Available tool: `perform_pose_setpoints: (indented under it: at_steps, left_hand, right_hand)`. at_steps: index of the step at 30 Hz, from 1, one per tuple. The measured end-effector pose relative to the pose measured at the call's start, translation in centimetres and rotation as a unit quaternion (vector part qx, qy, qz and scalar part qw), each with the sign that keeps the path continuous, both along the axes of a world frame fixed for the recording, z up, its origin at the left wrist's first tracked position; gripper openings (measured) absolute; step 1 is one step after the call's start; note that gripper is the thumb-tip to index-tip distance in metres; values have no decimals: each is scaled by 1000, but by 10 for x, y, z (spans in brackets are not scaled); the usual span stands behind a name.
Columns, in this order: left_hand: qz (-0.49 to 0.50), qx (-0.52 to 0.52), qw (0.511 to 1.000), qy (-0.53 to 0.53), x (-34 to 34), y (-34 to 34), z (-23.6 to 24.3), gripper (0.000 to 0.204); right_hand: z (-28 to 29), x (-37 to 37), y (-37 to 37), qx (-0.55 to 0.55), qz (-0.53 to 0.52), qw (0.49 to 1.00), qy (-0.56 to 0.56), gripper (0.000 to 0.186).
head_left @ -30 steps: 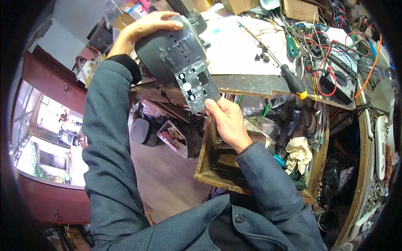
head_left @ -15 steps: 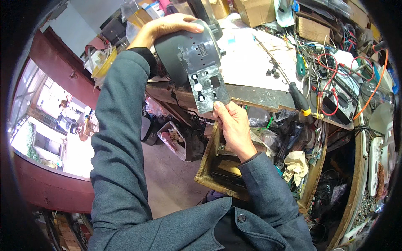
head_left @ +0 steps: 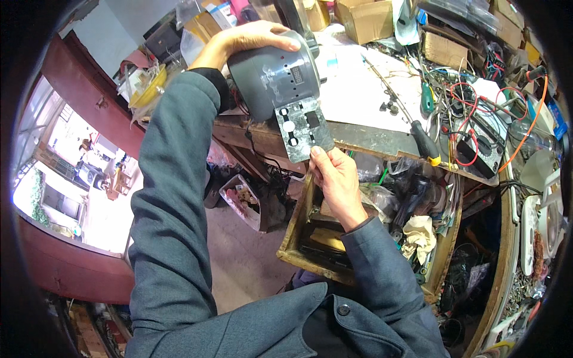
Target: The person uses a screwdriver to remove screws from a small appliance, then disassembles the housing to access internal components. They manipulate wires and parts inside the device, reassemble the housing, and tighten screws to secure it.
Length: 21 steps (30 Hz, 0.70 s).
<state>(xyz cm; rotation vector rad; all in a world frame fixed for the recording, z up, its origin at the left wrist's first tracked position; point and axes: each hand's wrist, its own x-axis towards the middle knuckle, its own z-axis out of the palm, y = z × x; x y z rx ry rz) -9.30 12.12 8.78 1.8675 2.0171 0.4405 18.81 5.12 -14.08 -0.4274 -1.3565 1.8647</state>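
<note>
Desk (head_left: 376, 137) with a white covering sits beneath a rounded, dark grey appliance (head_left: 253, 77), held tilted over its near edge, the glossy front scuffed and dotted. Against that front's lower end meets a grey, mottled plate (head_left: 302, 133) with round and square cut-outs. Left hand (head_left: 250, 39) arches over the appliance, clasping it; right hand (head_left: 337, 184) pinches the plate's near end, thumb uppermost.
</note>
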Motion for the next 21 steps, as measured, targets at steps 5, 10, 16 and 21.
perform_pose_setpoints:
  at_steps: [5,10,16,21]
  left_hand:
    - [-3,-24,1000,-2,7,-4,5,99]
    - [1,-16,1000,12,9,-4,6,101]
    - [4,-3,1000,24,3,-4,2,100]
    - [7,10,1000,22,0,-1,-3,97]
  right_hand:
    - [1,2,-1,-11,3,1000,7,30]
    - [2,2,-1,-15,3,1000,2,30]
    - [3,2,-3,-7,-3,1000,-4,32]
    - [-1,1,-2,-4,-8,1000,-10,33]
